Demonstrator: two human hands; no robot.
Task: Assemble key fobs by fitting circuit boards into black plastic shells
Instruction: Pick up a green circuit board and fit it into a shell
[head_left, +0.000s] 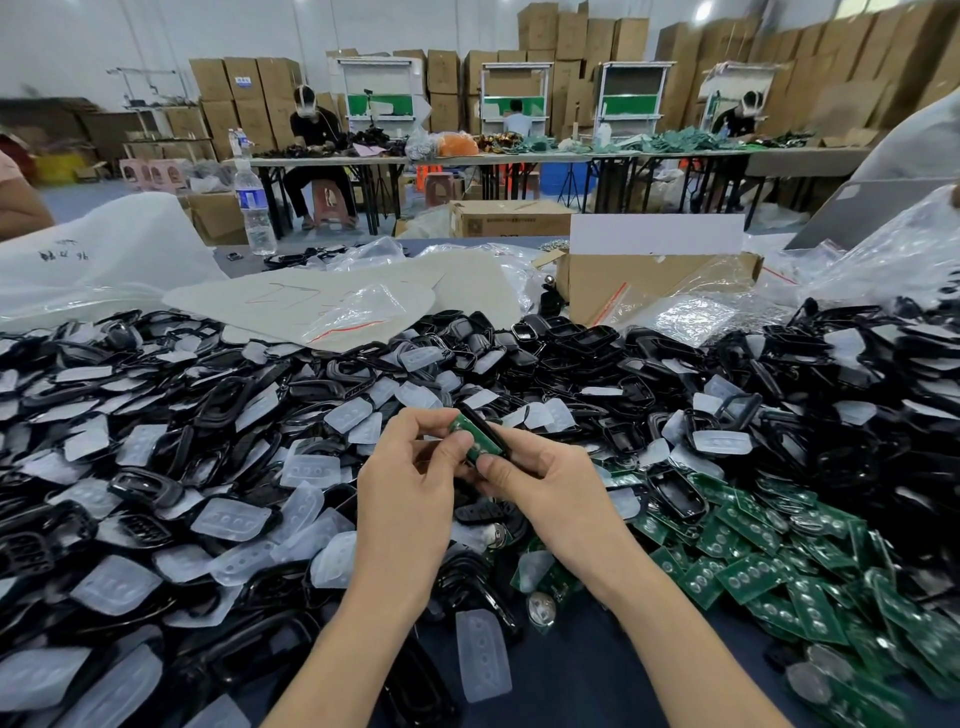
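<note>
- The left hand (410, 467) and right hand (545, 483) are both pinching one green circuit board (467, 439) against one black shell (487, 427), just above the heaps on the bench (571, 675).
- Loose shells (582, 343), clear button pads (231, 519) and spare boards (748, 571) are lying around, too many to count.
- One water bottle (254, 208) is standing at the back, its blue label unreadable.

Left hand (410, 473): bare, knuckle creases plain across back. Right hand (545, 483), just right of left hand: bare too. Fingers (451, 448) slender, nails short, unpainted, tips rounded. Forearms uncovered from wrists down to bottom frame edge below left hand. Wrists narrow, smooth.
</note>
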